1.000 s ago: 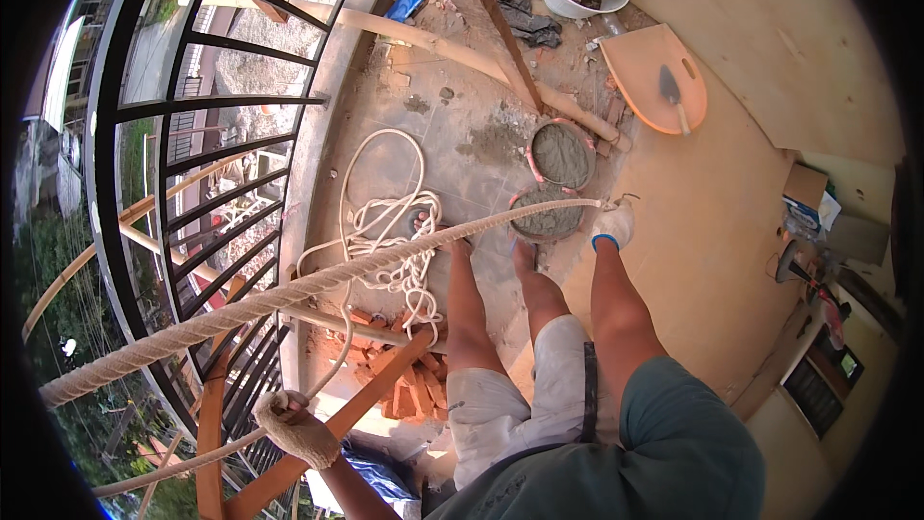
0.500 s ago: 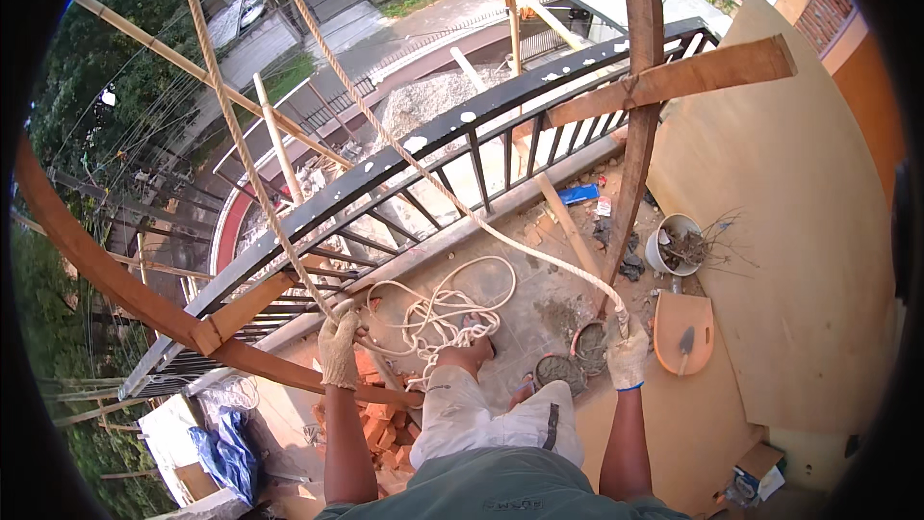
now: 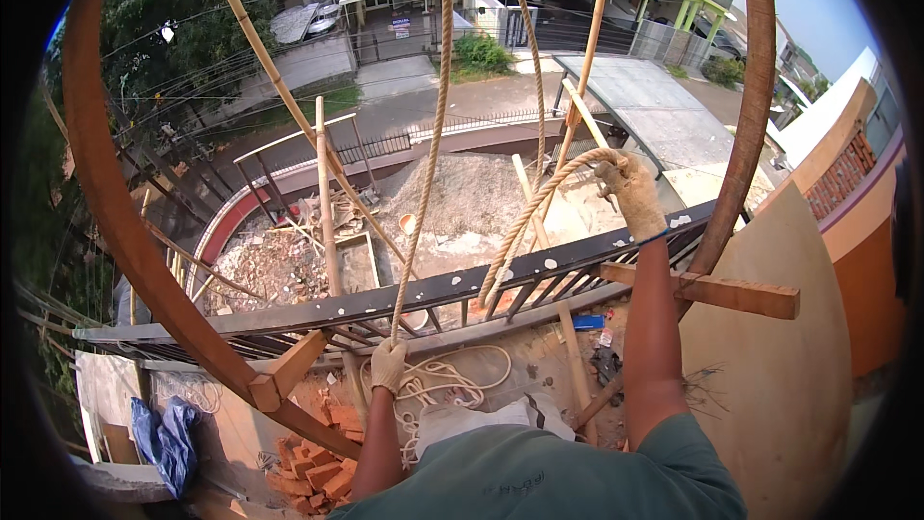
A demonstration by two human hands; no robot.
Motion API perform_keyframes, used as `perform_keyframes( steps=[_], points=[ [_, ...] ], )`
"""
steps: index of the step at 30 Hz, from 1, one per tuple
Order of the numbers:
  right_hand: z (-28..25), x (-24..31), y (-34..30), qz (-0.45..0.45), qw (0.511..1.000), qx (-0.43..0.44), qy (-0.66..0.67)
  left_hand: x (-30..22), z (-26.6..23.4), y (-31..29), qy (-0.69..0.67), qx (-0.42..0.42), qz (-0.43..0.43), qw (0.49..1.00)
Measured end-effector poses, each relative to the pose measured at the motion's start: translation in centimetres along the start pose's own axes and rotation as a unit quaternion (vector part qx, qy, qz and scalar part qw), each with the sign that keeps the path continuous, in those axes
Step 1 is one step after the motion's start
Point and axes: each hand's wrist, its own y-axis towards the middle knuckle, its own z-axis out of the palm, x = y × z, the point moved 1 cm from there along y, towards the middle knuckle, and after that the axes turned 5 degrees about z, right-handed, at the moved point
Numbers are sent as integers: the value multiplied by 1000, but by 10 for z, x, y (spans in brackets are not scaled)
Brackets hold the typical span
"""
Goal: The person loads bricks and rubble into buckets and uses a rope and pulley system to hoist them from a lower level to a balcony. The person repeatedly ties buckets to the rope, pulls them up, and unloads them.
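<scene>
A thick pale rope [image 3: 444, 48] comes down from above to my left hand [image 3: 389, 367], which is gloved and closed around it just inside the black railing [image 3: 443, 286]. My right hand [image 3: 632, 196], also gloved, is raised at arm's length above the railing. Its fingers are wrapped round another stretch of rope [image 3: 525, 215], which arches away to the left and hangs down over the rail. A second rope strand [image 3: 528, 29] drops from above farther back. Loose rope coils [image 3: 486, 387] lie on the floor near my legs, partly hidden by my body.
Curved wooden beams rise at left [image 3: 125, 231] and right [image 3: 756, 87]. A short timber [image 3: 741, 294] juts out beside my right arm. Bricks [image 3: 318, 472] are heaped at lower left near a blue tarp [image 3: 166, 438]. Bamboo poles [image 3: 327, 202] stand beyond the railing, above a gravel pile [image 3: 462, 191].
My right hand has swung up and forward from low at my side to above the railing, carrying its rope. My left hand stays low on its rope. The view has tilted up toward the street.
</scene>
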Motion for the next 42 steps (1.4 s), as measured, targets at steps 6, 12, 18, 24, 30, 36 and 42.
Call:
perform_keyframes(
  steps=[6, 12, 18, 24, 30, 36, 42],
  points=[
    [43, -107, 31, 110, 934, 64, -333, -5, -23, -5, 21, -98, -64, 993],
    [73, -202, 48, 198, 942, 98, -251, -37, -3, -30, 0, -265, -41, 963],
    [103, -259, 34, 223, 907, 255, -250, -114, 60, -37, -99, -407, 25, 908],
    [119, -286, 63, 156, 845, 437, -266, -165, 116, -14, 53, -310, 10, 949],
    [128, -296, 99, 164, 868, 395, -254, -147, 133, -14, 107, -300, -42, 947],
    [135, -286, 95, 170, 908, 355, -146, -141, 152, -17, 92, -289, -61, 951],
    [176, -192, 126, 75, 958, 263, 88, -143, 174, -9, 49, -253, -97, 961]
  ],
)
